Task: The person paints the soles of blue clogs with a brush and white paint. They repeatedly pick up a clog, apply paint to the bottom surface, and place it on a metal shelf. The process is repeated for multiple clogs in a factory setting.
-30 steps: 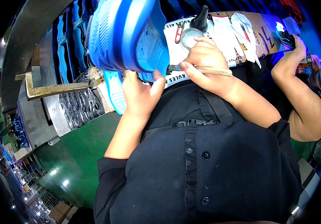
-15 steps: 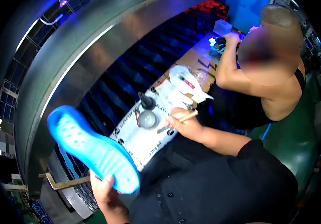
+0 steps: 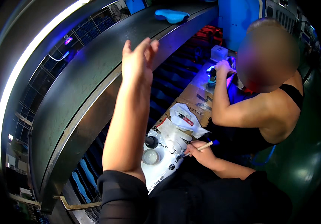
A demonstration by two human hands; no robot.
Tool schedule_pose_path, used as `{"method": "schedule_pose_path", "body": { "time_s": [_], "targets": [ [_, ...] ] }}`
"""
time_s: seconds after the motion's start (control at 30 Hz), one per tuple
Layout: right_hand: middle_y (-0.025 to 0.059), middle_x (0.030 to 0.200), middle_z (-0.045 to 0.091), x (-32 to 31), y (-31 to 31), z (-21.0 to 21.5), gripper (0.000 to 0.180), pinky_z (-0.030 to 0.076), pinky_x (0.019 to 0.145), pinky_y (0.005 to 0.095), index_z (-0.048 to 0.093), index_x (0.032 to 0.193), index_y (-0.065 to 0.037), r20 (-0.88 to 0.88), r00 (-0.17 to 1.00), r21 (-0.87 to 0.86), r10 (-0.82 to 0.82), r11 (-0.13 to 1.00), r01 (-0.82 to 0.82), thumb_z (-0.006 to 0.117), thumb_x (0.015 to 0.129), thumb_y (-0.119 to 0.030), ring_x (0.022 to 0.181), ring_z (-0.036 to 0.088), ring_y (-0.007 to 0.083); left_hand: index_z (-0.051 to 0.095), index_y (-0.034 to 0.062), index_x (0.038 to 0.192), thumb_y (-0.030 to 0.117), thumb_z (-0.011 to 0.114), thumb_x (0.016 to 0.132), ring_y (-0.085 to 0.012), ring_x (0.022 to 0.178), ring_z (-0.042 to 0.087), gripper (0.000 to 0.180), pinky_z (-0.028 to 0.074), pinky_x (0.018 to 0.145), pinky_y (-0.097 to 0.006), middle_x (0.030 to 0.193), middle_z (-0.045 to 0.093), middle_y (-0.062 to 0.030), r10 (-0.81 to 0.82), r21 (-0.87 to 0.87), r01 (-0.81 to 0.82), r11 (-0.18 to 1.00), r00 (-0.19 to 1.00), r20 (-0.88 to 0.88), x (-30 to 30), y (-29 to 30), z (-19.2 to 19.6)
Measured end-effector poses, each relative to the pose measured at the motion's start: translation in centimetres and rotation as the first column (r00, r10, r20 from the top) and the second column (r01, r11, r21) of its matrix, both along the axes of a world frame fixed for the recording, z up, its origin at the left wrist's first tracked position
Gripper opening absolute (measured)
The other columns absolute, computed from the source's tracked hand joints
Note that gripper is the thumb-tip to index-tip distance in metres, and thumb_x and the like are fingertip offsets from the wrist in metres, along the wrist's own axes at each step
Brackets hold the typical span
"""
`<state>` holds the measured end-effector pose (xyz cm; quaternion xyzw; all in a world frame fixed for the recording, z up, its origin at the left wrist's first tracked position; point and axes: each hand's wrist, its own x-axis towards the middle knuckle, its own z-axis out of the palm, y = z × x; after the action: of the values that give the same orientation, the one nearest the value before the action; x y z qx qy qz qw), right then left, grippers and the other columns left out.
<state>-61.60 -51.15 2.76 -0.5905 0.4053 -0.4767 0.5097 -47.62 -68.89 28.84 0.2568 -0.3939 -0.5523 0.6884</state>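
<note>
My left hand [image 3: 138, 61] is raised over the green conveyor belt [image 3: 89, 71], fingers apart and nothing in them. Beyond it, a blue shoe sole [image 3: 171, 16] lies on the belt near its edge. My right hand [image 3: 201, 155] is closed around a brush [image 3: 205, 146] with a pale wooden handle, its bristles low beside the white printed sheet [image 3: 160, 170]. A small round pot [image 3: 151, 156] of greyish content stands on that sheet, with a dark bottle [image 3: 151, 141] behind it, partly hidden by my left forearm.
White gloves [image 3: 173, 136] and red-handled snips [image 3: 185, 119] on a white cloth lie farther along the cardboard-topped bench [image 3: 196, 95]. A co-worker [image 3: 257, 100] sits at the right, hands on a lit item. Blue soles [image 3: 80, 186] fill the space under the belt.
My left hand has swung from the lower left up over the belt and no longer holds the blue sole. A blue sole now shows on the belt. My right hand still holds the brush.
</note>
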Motion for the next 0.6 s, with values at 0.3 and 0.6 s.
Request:
{"method": "schedule_pose_path", "body": {
  "time_s": [0.3, 0.6],
  "targets": [
    [0.0029, 0.063, 0.058, 2.2, -1.2, -1.9, 0.029, 0.041, 0.053, 0.0249, 0.067, 0.076, -0.001, 0.101, 0.991, 0.004, 0.091, 0.996, -0.092, 0.057, 0.092, -0.023, 0.058, 0.052, 0.0086, 0.053, -0.0005, 0.120, 0.008, 0.056, 0.090, -0.0142, 0.083, 0.062, 0.032, 0.050, 0.072, -0.025, 0.101, 0.063, -0.0126, 0.134, 0.172, -0.439, 0.882, 0.584, 0.801, 16.7, 21.6, -17.3],
    [0.0017, 0.066, 0.060, 7.9, -1.0, -1.8, 0.031, 0.043, 0.058, 0.0239, 0.068, 0.078, -0.004, 0.140, 0.956, 0.160, 0.257, 0.947, -0.278, 0.056, 0.093, -0.028, 0.063, 0.054, 0.0083, 0.024, 0.0131, 0.146, 0.042, 0.063, 0.082, -0.0402, 0.135, 0.023, 0.080, 0.025, 0.109, -0.039, 0.144, 0.032, -0.0245, -0.175, 0.210, -0.832, 0.514, 0.139, 0.975, 27.7, 48.5, -29.1]
  ]
}}
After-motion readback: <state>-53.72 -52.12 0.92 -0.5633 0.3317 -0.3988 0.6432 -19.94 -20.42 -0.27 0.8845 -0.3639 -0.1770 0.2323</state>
